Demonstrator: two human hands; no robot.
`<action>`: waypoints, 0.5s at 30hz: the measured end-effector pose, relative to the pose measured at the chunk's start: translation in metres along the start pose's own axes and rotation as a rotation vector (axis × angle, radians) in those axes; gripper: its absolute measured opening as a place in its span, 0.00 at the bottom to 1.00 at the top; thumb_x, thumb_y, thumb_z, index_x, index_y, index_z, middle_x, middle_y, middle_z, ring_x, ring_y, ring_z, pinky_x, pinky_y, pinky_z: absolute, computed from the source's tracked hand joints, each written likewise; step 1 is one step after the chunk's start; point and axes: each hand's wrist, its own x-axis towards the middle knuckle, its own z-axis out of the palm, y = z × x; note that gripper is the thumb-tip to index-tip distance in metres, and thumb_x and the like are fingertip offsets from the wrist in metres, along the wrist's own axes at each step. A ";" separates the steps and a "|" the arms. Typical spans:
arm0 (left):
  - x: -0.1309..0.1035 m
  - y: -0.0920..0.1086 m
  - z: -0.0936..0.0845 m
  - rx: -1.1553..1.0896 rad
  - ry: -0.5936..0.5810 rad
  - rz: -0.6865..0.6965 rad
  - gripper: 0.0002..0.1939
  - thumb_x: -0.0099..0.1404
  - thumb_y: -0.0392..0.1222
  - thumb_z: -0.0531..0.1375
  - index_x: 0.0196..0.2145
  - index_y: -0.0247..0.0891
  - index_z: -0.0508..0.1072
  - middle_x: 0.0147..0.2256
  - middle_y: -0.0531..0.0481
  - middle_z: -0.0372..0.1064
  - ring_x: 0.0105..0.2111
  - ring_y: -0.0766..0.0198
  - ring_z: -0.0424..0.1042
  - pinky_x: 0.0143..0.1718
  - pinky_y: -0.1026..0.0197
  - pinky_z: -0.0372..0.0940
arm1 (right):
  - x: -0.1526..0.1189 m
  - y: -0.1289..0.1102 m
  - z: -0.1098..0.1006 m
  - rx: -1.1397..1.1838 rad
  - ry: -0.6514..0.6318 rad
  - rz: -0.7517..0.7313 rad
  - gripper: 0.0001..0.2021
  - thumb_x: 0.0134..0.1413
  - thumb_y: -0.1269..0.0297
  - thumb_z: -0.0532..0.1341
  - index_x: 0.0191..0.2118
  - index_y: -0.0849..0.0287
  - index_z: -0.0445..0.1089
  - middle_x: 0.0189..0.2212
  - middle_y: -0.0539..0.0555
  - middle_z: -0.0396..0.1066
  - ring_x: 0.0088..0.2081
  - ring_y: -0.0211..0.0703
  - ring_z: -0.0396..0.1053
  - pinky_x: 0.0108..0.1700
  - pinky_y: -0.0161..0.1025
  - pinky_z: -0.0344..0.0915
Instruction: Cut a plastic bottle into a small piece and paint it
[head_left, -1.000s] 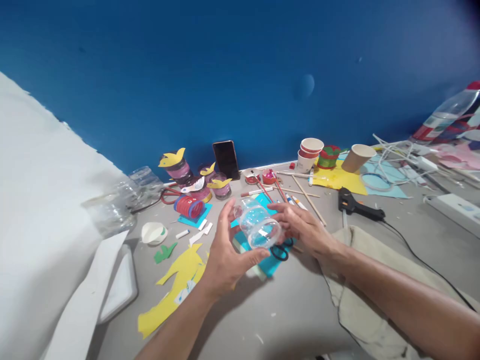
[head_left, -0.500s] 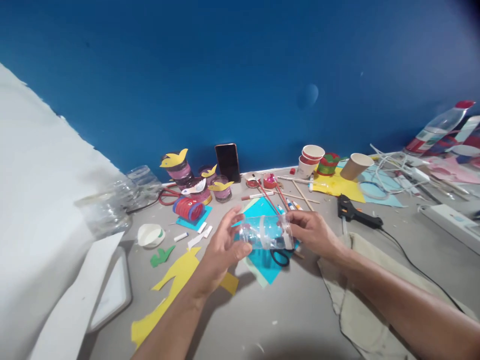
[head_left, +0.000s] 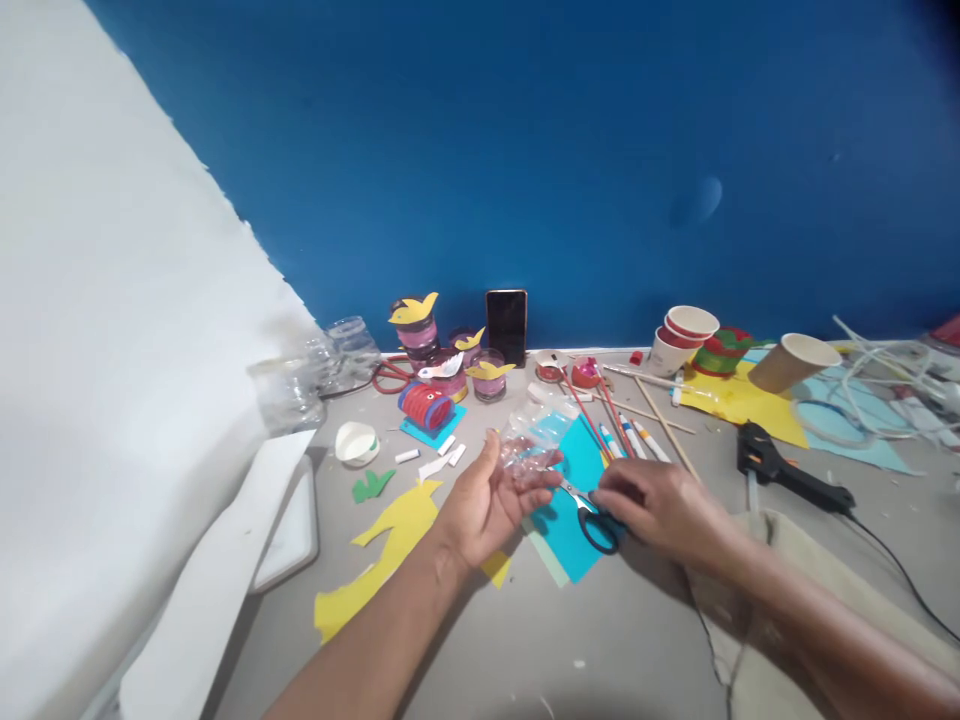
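Taking the clear plastic container (head_left: 534, 437) as the middle of the dial, with twelve toward the blue wall (head_left: 495, 150), it sits in the left hand (head_left: 487, 505), above the grey table (head_left: 600, 625); the palm is turned up, with the thumb on one side and the fingers curled beneath, so that hand is gripping it. At four o'clock the right hand (head_left: 652, 500) is bent over the scissors (head_left: 582, 503), fingers drawn in against a black handle; I cannot tell whether they hold it firmly or merely touch it. The scissors' blades point toward ten, ending just beside the left fingers (contact there is too small to make out). Blue paper (head_left: 570, 557) shows beneath the scissors at five o'clock, and a few markers (head_left: 651, 440) lie near the right hand, at three. Farther out at three is the black glue gun (head_left: 795, 480), with a pale cloth (head_left: 810, 545) at four, partly under the right forearm. Stacked paper cups (head_left: 671, 352) stand at two, and the phone (head_left: 507, 330) leans upright close to twelve. Jars (head_left: 418, 337) topped with yellow cutouts stand between ten and eleven, the red roll (head_left: 425, 405) lies between nine and ten, and yellow paper (head_left: 397, 530) is spread at eight, near a green scrap (head_left: 373, 487).
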 end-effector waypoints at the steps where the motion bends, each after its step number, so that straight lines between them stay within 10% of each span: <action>1: 0.000 0.001 0.000 -0.053 0.015 -0.015 0.24 0.75 0.56 0.58 0.46 0.28 0.77 0.40 0.37 0.81 0.35 0.57 0.81 0.36 0.61 0.74 | -0.001 -0.001 0.002 -0.115 -0.056 -0.004 0.13 0.61 0.51 0.63 0.34 0.55 0.74 0.31 0.55 0.78 0.32 0.47 0.70 0.35 0.42 0.58; 6: -0.001 0.006 -0.002 -0.157 0.047 -0.019 0.22 0.78 0.53 0.52 0.48 0.30 0.74 0.35 0.38 0.79 0.31 0.56 0.81 0.32 0.60 0.74 | -0.005 -0.008 0.009 -0.401 -0.263 0.039 0.08 0.60 0.61 0.63 0.42 0.57 0.73 0.44 0.60 0.78 0.44 0.55 0.75 0.41 0.43 0.58; 15: -0.007 0.015 0.003 -0.270 0.073 -0.026 0.24 0.79 0.52 0.46 0.51 0.31 0.72 0.39 0.35 0.79 0.33 0.56 0.79 0.34 0.59 0.72 | -0.002 -0.007 0.013 -0.473 -0.272 0.150 0.07 0.60 0.62 0.60 0.41 0.58 0.72 0.41 0.62 0.80 0.43 0.59 0.77 0.38 0.42 0.53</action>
